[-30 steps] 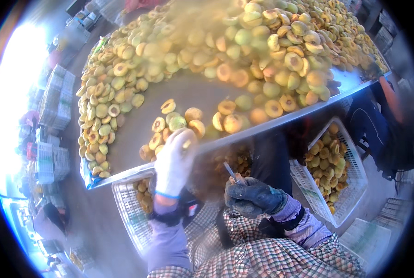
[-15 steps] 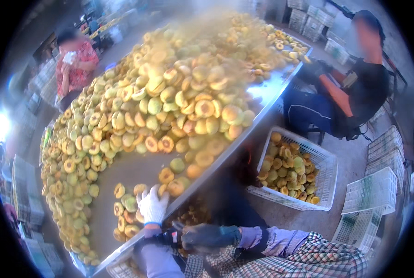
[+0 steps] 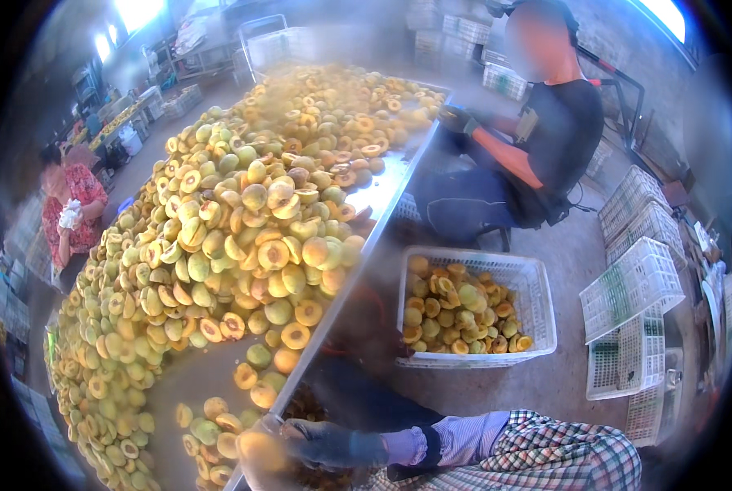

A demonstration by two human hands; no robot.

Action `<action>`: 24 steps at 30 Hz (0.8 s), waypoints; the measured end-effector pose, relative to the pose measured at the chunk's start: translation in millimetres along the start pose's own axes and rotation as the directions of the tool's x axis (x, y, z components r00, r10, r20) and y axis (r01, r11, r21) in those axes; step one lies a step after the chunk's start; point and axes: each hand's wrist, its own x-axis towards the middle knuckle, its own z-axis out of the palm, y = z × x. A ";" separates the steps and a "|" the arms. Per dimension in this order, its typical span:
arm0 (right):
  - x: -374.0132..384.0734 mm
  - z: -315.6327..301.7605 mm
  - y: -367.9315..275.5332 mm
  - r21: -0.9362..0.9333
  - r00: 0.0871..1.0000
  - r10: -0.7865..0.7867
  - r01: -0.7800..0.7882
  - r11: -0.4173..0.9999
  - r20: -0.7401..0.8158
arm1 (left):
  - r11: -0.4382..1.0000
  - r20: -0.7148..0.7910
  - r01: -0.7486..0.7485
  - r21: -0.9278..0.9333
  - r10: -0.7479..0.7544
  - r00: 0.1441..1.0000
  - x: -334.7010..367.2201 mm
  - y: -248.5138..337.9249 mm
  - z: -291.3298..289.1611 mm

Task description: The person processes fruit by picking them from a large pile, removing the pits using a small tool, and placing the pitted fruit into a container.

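Observation:
Heaped on a metal table (image 3: 173,389) are many yellow-green halved stone fruits, which look like peaches (image 3: 251,196). At the table's near edge, my left hand (image 3: 261,475) in a white glove is blurred, its fingers closed around a peach half (image 3: 259,450). Close beside it on the right is my right hand (image 3: 325,443) in a dark grey glove, fingers curled; what they grip, if anything, is hidden. Several peach halves (image 3: 210,434) lie loose on the table just left of my left hand. Below the edge, more cut fruit (image 3: 305,405) shows partly in shadow.
A white crate (image 3: 538,307) of cut peaches stands on the floor at right. Beyond it are stacked crates (image 3: 632,286). A seated co-worker in black (image 3: 558,139) is at the far right edge; another person in red (image 3: 79,204) is at far left.
My view has swung, so the table now sits further left and lower. My left hand has come back from the fruit on the table to beside my right hand, with a peach half in it.

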 end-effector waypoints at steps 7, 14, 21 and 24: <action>10.9 -9.6 18.0 -0.331 0.959 -0.275 0.238 0.913 -0.071 | 0.883 0.085 0.404 -0.241 -0.395 0.915 -9.2 46.4 20.7; -7.5 4.6 -0.7 -0.769 0.622 -0.751 0.586 0.257 0.223 | 0.813 -0.107 0.268 -0.517 -0.372 0.922 -6.2 20.3 4.2; -32.6 12.7 -4.5 -0.175 0.994 -0.109 0.102 0.979 -0.030 | 0.617 -0.246 0.060 -0.785 -0.399 0.883 18.8 45.3 20.7; -38.5 26.7 -22.7 -0.535 0.981 -0.192 0.144 0.833 -0.036 | 0.565 -0.278 0.000 -0.825 -0.406 0.871 18.7 50.4 27.3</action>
